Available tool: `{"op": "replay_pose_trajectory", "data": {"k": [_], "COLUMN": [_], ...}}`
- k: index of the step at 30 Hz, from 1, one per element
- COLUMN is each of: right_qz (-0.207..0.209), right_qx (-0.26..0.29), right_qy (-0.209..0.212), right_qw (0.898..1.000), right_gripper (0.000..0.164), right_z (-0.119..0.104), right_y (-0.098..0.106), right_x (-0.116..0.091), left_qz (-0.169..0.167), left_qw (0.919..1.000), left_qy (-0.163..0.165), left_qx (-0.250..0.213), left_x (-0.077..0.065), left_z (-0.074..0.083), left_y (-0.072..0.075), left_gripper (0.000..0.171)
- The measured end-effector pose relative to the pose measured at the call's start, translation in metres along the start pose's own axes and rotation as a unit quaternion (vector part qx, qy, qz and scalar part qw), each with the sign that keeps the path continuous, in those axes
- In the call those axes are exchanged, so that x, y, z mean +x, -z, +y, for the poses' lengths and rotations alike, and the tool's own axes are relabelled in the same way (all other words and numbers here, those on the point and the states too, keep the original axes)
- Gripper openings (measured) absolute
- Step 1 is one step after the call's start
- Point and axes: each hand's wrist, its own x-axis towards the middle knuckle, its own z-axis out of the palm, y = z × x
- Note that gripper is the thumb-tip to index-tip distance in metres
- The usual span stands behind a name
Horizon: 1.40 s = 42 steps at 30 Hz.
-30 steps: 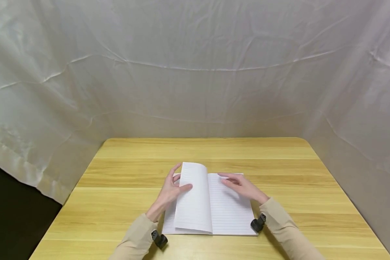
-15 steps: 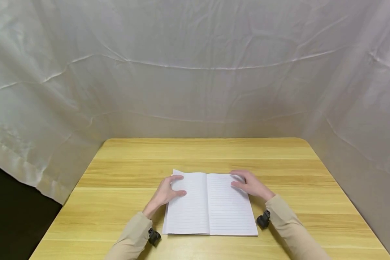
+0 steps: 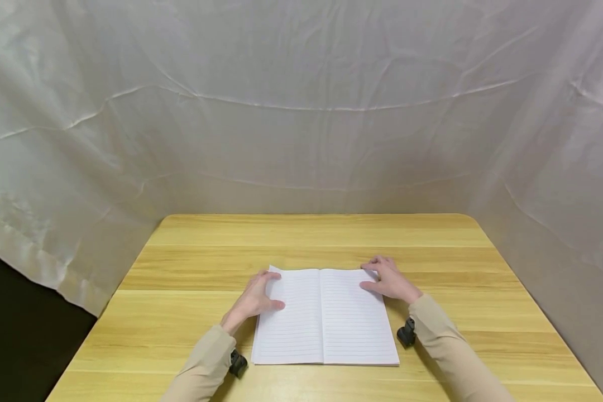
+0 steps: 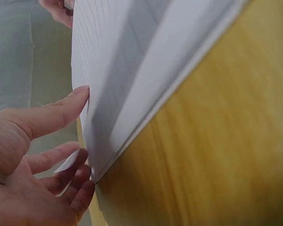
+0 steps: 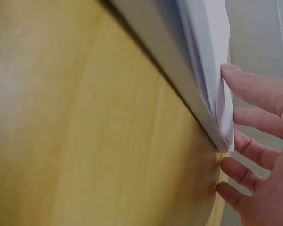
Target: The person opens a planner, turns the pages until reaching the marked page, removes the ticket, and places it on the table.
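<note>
An open notebook (image 3: 293,324) with lined white pages lies on the wooden table. My left hand (image 3: 255,296) is at its left edge, thumb on the left page and the other fingers around the upper left corner. A page corner sticks up beside those fingers in the left wrist view. At the upper right corner is my right hand (image 3: 389,279), its thumb touching the right page (image 5: 214,42). Its other fingers are spread along the far edge. In the right wrist view the sheets at that corner stand slightly fanned above the cover.
The wooden table (image 3: 181,329) extends on every side of the notebook. Pale cloth curtains (image 3: 326,139) hang behind and along both sides. A dark area (image 3: 20,329) shows at the lower left. Small black cameras are strapped to both wrists.
A page held up by the left hand has come down flat on the left side. The right hand has moved right and away from me, from over the right page to its upper corner.
</note>
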Motion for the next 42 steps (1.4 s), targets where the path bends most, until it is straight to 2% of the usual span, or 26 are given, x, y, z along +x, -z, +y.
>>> {"op": "replay_pose_trajectory", "data": {"k": [6,13,22,25,30,34,42], "right_qz": [0.006,0.042,0.077,0.082,0.089,0.098,0.106], "right_qx": [0.000,0.014,0.071,0.083,0.066,0.064,0.143], "right_qy": [0.004,0.002,-0.021,-0.023,-0.016,-0.027,-0.043], "right_qw": [1.000,0.999,0.994,0.993,0.994,0.993,0.983], "right_gripper": [0.049,0.036,0.011,0.011,0.012,0.008,0.019], "right_z": [0.000,0.001,0.001,0.000,0.000,-0.002,-0.005], "right_y": [0.001,0.001,0.004,0.005,0.006,0.006,0.007], "right_x": [0.002,0.003,0.008,0.007,0.007,0.008,0.005], "left_qz": [-0.005,-0.010,-0.026,-0.028,-0.027,-0.030,-0.041], "left_qw": [0.9997,0.9987,0.9986,0.9986,0.9985,0.9983,0.9969], "left_qy": [-0.013,-0.044,-0.042,-0.042,-0.045,-0.050,-0.066], "left_qx": [0.021,0.025,0.018,0.015,0.015,0.009,-0.011], "left_x": [0.000,0.000,0.000,-0.001,-0.001,-0.002,-0.005], "left_z": [-0.003,-0.009,-0.013,-0.013,-0.014,-0.014,-0.010], "left_y": [0.001,0.002,0.002,0.002,0.002,0.003,0.004], "left_gripper": [0.074,0.079,0.080,0.080,0.080,0.081,0.088]}}
